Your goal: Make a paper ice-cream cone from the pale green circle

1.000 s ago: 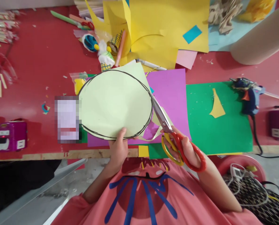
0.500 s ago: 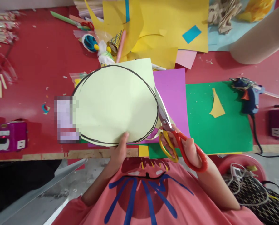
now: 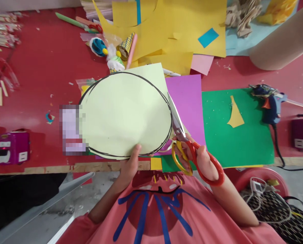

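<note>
A pale green sheet of paper (image 3: 123,115) bears a large oval drawn in thick black line. My left hand (image 3: 131,166) pinches its lower edge, thumb on top and the fingers mostly hidden beneath. My right hand (image 3: 199,159) is closed around the handles of a pair of scissors (image 3: 178,123), one loop red and the other yellow. The blades point up and away along the oval's right side, slightly parted, at the paper's edge. A curled offcut hangs near the pivot. Below the sheet lies purple paper (image 3: 187,101).
Green paper (image 3: 238,135) with a yellow scrap lies to the right, beside a blue glue gun (image 3: 275,105). Yellow sheets (image 3: 182,20) and small craft figures (image 3: 113,57) are at the back. A brown cardboard tube (image 3: 281,40) stands far right; a purple box (image 3: 13,147) sits left.
The scissors and my right hand have shifted very slightly left. The pale green sheet has tilted a little, its top edge moving slightly left.
</note>
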Tool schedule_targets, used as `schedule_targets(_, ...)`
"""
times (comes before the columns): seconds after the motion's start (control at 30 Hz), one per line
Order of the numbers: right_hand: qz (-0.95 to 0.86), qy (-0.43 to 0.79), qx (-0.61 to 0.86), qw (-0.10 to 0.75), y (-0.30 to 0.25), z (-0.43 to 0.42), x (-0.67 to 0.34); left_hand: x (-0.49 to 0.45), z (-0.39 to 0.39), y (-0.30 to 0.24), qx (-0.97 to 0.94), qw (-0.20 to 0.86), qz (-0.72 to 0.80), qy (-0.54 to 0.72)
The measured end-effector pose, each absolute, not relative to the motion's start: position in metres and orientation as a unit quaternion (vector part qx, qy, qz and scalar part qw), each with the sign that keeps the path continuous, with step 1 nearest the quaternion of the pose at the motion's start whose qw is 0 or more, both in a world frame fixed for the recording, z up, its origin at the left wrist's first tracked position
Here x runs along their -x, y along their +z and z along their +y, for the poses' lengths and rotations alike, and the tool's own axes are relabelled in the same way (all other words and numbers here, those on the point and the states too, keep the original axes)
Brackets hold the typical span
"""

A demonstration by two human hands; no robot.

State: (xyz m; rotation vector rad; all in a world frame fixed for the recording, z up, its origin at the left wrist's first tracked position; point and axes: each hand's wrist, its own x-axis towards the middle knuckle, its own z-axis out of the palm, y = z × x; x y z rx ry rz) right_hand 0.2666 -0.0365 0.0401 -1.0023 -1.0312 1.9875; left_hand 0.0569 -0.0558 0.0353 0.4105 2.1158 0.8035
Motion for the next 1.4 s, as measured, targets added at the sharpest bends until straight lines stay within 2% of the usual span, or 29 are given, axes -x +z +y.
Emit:
schedule_targets(0.23, -0.393, 0.758, 0.38, 0.355, 0.042, -0.037, -0.266, -0.06, -0.053, 0.039, -0.162, 0.396, 0.855, 0.293)
schedule_targets(0.5, -0.38, 0.773, 0.388, 0.328, 0.045, -0.036, -0.269, -0.05, -0.066, 0.021, -0.197, 0.407, 0.813, 0.366)
schedule_targets(0.6, -0.384, 0.772, 0.392, 0.321, 0.048, -0.037, -0.271, -0.035, -0.078, 0.005, -0.28, 0.364, 0.8, 0.386)
schedule_targets(0.97, -0.385, 0.77, 0.395, 0.321, 0.045, -0.038, -0.27, -0.006, -0.082, -0.014, -0.357, 0.332, 0.816, 0.31)
schedule_targets(1.07, -0.387, 0.766, 0.394, 0.329, 0.043, -0.038, -0.269, -0.009, -0.082, -0.014, -0.348, 0.336, 0.81, 0.331)
schedule_targets(1.2, -0.381, 0.763, 0.398, 0.339, 0.041, -0.038, -0.267, -0.023, -0.066, 0.0, -0.261, 0.413, 0.735, 0.469)
schedule_targets(1.3, -0.376, 0.766, 0.398, 0.337, 0.041, -0.039, -0.266, -0.037, -0.047, 0.019, -0.245, 0.471, 0.673, 0.515)
schedule_targets(1.4, -0.367, 0.773, 0.4, 0.327, 0.042, -0.04, -0.262, -0.052, -0.036, 0.032, -0.195, 0.592, 0.543, 0.563)
